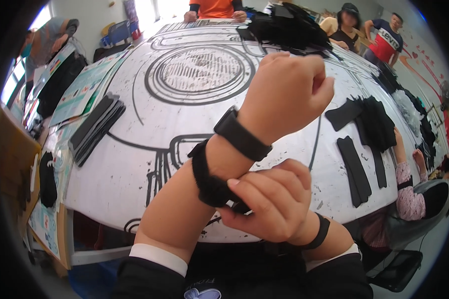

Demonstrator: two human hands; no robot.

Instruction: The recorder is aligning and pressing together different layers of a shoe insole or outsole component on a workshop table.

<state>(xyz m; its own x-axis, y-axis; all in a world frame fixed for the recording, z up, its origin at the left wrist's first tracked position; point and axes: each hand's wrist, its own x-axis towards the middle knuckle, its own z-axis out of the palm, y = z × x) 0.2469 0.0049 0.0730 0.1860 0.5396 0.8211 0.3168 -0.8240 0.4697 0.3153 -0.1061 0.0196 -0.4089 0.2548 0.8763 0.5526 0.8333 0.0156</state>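
My left hand (289, 94) is raised over the table in a closed fist, with nothing showing in it. A smooth black wristband (242, 135) circles that wrist. Just below it, a fuzzy black strap (203, 174) goes round the left forearm. Under the forearm, my right hand (272, 202) pinches the strap's lower end between thumb and fingers. Part of that end is hidden behind the fingers. A thin black band (320, 231) sits on my right wrist.
The white table (119, 189) has black line drawings. Stacked dark grey socks (97, 127) lie left; more black socks (374, 122) and a flat pair (353, 172) lie right. A big black pile (289, 30) stands at the far side. Several people are around the table, one close at right (414, 199).
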